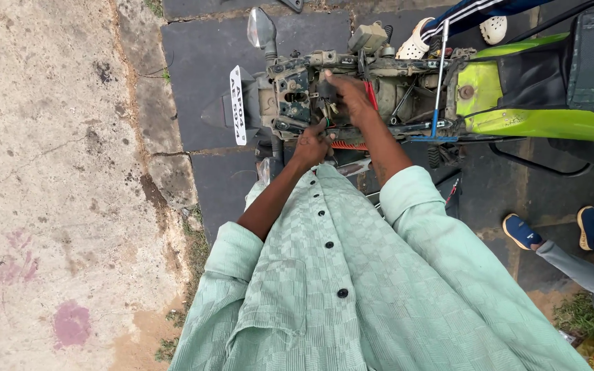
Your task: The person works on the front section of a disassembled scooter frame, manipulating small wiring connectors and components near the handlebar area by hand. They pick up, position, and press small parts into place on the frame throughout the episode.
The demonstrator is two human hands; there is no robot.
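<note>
Stripped motorcycle (pixel 407 89), tail end, both hands deep in its wiring.

Lime-green bodywork (pixel 537 117) to the right, seat off, muddy grey frame (pixel 352 75) laid bare across dark paving slabs (pixel 201 62); pale concrete (pixel 49 178) on the left. White number plate (pixel 237 105) standing on edge at the tail, a turn-signal lamp (pixel 261 29) just above it. Blue-handled screwdriver (pixel 438 82) leaning upright against the frame, between hands and green panel. Right hand (pixel 349 96) pressed onto the frame top, fingers curled down over a cluster of wires (pixel 329 110), red leads just beside the wrist; exact grip hidden. Left hand (pixel 313 143) lower, at the frame's near edge, closed, fingertips pinching a thin wire at the same cluster. Another person's blue shoes (pixel 524 232) at lower right, white sandals (pixel 417 42) beyond the frame.
</note>
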